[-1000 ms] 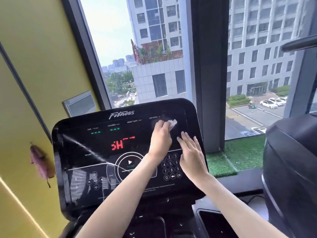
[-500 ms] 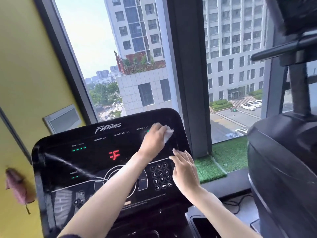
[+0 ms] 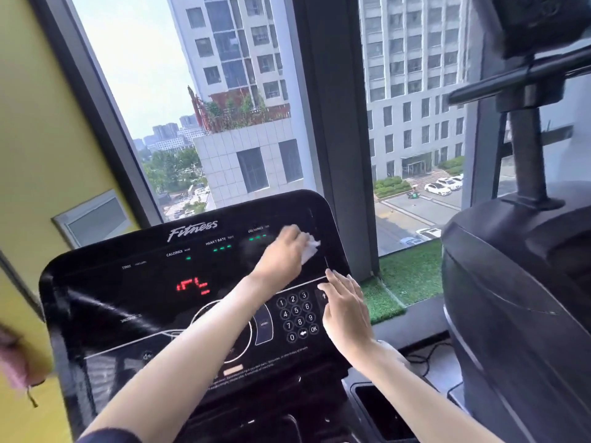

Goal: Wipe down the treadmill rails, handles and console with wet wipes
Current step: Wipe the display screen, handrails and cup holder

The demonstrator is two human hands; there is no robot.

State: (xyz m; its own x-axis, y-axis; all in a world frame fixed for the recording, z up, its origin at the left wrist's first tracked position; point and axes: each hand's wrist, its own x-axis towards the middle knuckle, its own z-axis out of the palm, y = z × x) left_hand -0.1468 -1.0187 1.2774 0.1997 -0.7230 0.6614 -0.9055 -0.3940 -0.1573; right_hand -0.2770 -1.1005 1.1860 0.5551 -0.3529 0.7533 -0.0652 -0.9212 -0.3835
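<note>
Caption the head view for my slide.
Left hand presses white wet wipe on glossy black treadmill console; right hand touches it.

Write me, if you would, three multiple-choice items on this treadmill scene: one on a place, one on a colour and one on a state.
1. Where on the console is the wet wipe?
A. upper right
B. lower left
C. bottom middle

2. What colour are the large lit figures in the console's middle?
A. blue
B. red
C. white

3. How is the right hand posed?
A. clenched in a fist
B. gripping a handle
C. fingers straight, laid on the console

Answers:
1 A: the left hand holds it just right of the DISTANCE label.
2 B: they glow red on the black panel.
3 C: its straight fingers lie just right of the keypad.
</note>
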